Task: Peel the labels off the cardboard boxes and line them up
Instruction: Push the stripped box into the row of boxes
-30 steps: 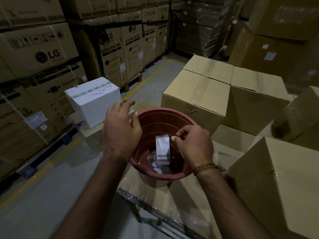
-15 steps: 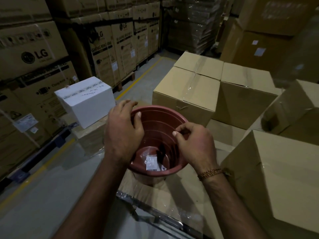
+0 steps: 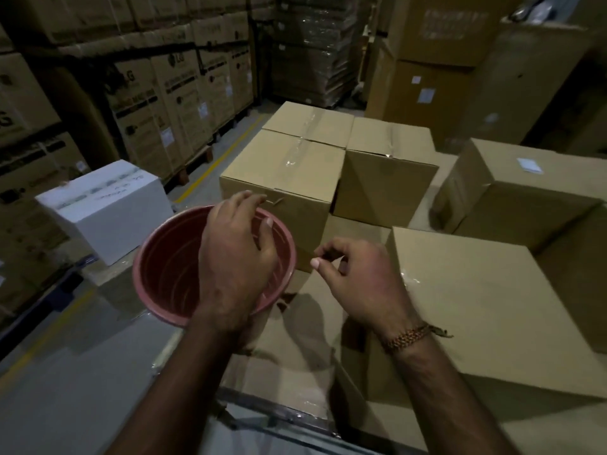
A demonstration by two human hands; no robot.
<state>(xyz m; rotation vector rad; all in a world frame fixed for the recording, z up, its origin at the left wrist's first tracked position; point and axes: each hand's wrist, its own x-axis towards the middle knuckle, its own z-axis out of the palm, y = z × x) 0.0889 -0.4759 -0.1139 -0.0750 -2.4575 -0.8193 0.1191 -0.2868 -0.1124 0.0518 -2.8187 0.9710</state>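
Dim warehouse; head view only. Left hand (image 3: 235, 257) hangs over the right half of the red tub (image 3: 170, 267), fingers loosely curved, thumb apart, nothing visible in its grasp; whether it touches the tub rim I cannot tell. Right hand (image 3: 358, 277) is in the air just right of the tub, above the flat cardboard (image 3: 295, 372), thumb and forefinger tips brought close together; nothing shows between them, so I judge it empty, though the light is poor. Tub interior, where visible, shows bare ribbed wall; its floor is hidden by the left hand. A pale label (image 3: 529, 165) remains on the top of the box (image 3: 522, 195) near the right edge of the stack; two more labels (image 3: 426, 95) sit on the tall carton at the back. The near box (image 3: 486, 310) at the right shows no label on top. Judgement: step in hand is moving on to the next label. To do it well: reach with the right hand to the labelled box, lift one corner with a fingernail, peel low and slowly along the surface so the paper does not tear or take cardboard skin with it; steady the box with the left hand. Risk: label curling and sticking to itself.
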